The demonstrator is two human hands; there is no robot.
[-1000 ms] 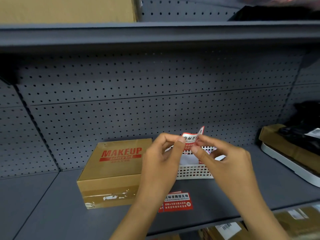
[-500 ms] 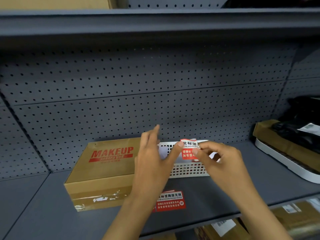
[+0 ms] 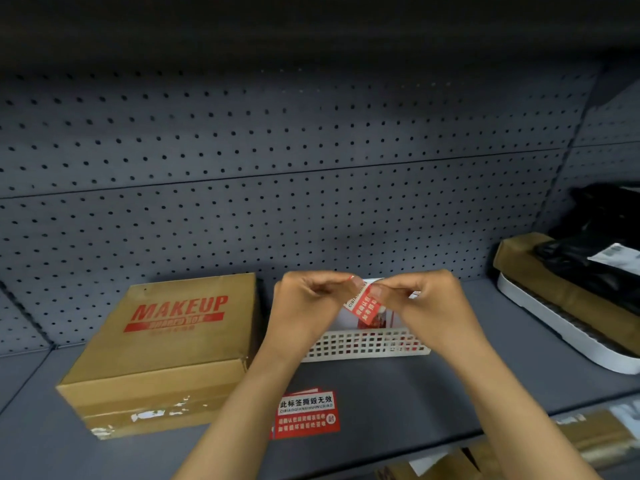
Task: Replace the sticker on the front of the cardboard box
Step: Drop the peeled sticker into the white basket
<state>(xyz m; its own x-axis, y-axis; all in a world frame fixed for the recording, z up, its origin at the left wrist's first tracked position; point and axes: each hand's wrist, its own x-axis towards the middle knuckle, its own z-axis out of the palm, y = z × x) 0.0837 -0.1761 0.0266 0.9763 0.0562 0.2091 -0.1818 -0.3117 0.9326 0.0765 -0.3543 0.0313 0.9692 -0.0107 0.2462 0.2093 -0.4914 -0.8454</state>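
A brown cardboard box [image 3: 166,355] printed MAKEUP in red sits on the grey shelf at the left; its front face carries white scraps of torn sticker [image 3: 152,415]. My left hand [image 3: 308,306] and my right hand [image 3: 426,303] meet above a white basket, both pinching a small red and white sticker [image 3: 364,304] by its upper edge. The sticker hangs tilted between my fingertips. A second red sticker [image 3: 306,414] lies flat on the shelf in front of the basket.
The white perforated basket [image 3: 367,348] holds more sticker sheets behind my hands. A white tray [image 3: 568,337] with brown packages and black bags stands at the right. Grey pegboard [image 3: 277,188] backs the shelf; more boxes lie on the shelf below.
My left hand went from open beside the sticker to pinching it again. Both hands now hold it by its top, and it hangs turned and tilted. The camera has tilted downward.
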